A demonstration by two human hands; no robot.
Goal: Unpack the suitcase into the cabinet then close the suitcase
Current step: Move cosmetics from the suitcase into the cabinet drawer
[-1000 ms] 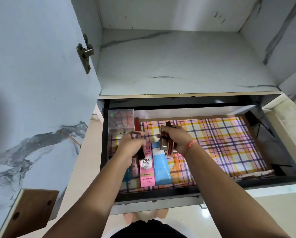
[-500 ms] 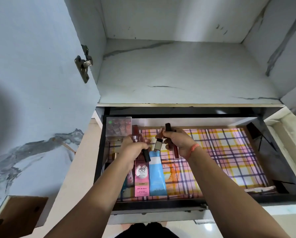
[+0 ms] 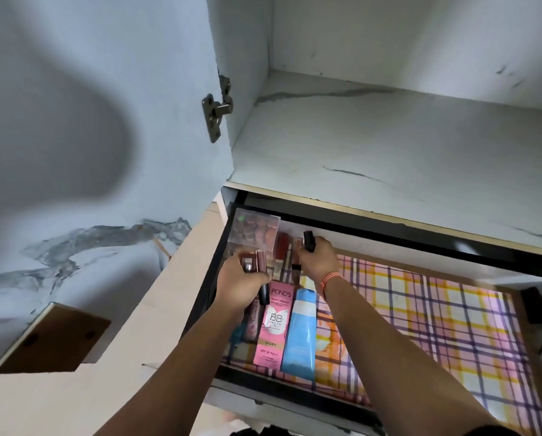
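Observation:
An open cabinet drawer (image 3: 295,393) lined with pink and yellow plaid paper (image 3: 420,325) holds cosmetics at its left end. My left hand (image 3: 241,283) grips several small cosmetic tubes (image 3: 265,294) over the drawer's left side. My right hand (image 3: 318,258) grips a dark-capped cosmetic tube (image 3: 308,240) near the drawer's back left. A pink BB cream box (image 3: 274,328) and a blue tube (image 3: 299,332) lie side by side below my hands. A clear case of round pots (image 3: 254,234) stands in the back left corner. The suitcase is out of view.
Above the drawer runs a bare marble-pattern shelf (image 3: 389,146). The cabinet door (image 3: 90,121) stands open at the left, with a metal hinge (image 3: 216,111) on its edge. A beige side panel (image 3: 156,309) and a brown wooden block (image 3: 52,339) lie at lower left.
The view has swung left. My right hand moved left and back toward the clear case with the dark-capped tube. My left hand keeps its hold on the tubes.

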